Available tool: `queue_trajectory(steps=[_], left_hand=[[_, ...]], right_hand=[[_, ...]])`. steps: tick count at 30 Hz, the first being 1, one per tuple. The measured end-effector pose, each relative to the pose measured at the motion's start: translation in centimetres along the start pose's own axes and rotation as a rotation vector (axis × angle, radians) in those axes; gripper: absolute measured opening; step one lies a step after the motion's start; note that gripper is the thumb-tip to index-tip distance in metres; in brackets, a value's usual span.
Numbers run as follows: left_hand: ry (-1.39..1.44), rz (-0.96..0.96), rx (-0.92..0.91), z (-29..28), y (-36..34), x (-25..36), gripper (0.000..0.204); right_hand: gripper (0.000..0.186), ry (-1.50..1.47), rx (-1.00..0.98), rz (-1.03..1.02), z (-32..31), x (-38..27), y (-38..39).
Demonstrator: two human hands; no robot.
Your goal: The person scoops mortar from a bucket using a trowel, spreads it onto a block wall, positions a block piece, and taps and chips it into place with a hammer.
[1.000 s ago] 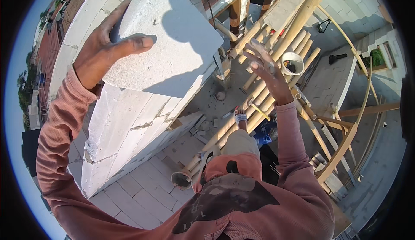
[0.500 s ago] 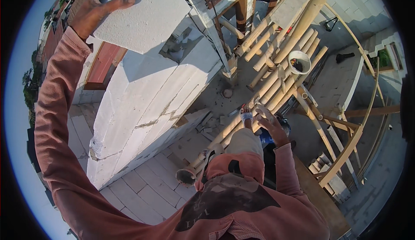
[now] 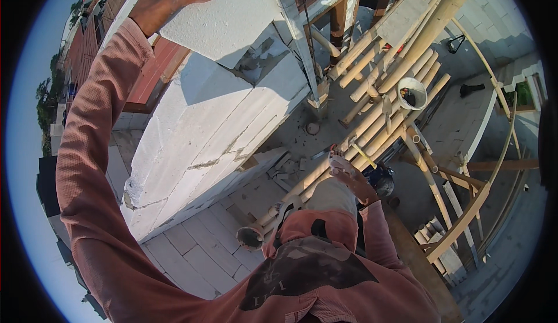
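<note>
Block, white, is located at the far end of the pale wall, its upper-left edge clamped by the left hand; seating cannot be told. Hands are well apart: the right hand is seen beside the leg, finger closure unclear. Bucket is carried on bamboo poles.
</note>
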State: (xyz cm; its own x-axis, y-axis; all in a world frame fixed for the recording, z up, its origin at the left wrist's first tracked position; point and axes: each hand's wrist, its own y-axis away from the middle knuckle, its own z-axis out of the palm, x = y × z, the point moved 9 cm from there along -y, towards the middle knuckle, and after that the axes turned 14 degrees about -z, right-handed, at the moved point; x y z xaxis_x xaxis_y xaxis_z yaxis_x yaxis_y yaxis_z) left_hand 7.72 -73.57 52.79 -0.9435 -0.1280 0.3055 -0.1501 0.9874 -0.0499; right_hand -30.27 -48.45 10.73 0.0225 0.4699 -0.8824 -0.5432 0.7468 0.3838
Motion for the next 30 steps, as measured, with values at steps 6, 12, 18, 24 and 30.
queue_trajectory(steps=[6, 12, 18, 24, 30], left_hand=[[-0.042, -0.018, 0.118, 0.9, 0.0, -3.5, 0.112], [0.018, -0.022, -0.097, 1.1, 0.4, -0.6, 0.113], [0.044, -0.028, 0.016, 0.9, -0.2, -3.7, 0.112], [-0.025, -0.002, -0.010, 0.5, -0.8, -2.8, 0.112], [-0.069, -0.109, 0.025, 2.6, -0.9, -0.1, 0.116]], right_hand=[[0.071, 0.083, -0.161, -0.027, 5.3, -2.2, -1.5], [0.075, 0.061, -0.225, -0.016, 5.9, 0.0, -1.5], [0.076, 0.042, -0.207, 0.015, 5.9, -0.7, -1.9], [0.078, 0.126, -0.212, -0.018, 6.2, -0.3, -4.1], [0.079, 0.068, -0.067, -0.283, 9.6, -7.2, -12.2]])
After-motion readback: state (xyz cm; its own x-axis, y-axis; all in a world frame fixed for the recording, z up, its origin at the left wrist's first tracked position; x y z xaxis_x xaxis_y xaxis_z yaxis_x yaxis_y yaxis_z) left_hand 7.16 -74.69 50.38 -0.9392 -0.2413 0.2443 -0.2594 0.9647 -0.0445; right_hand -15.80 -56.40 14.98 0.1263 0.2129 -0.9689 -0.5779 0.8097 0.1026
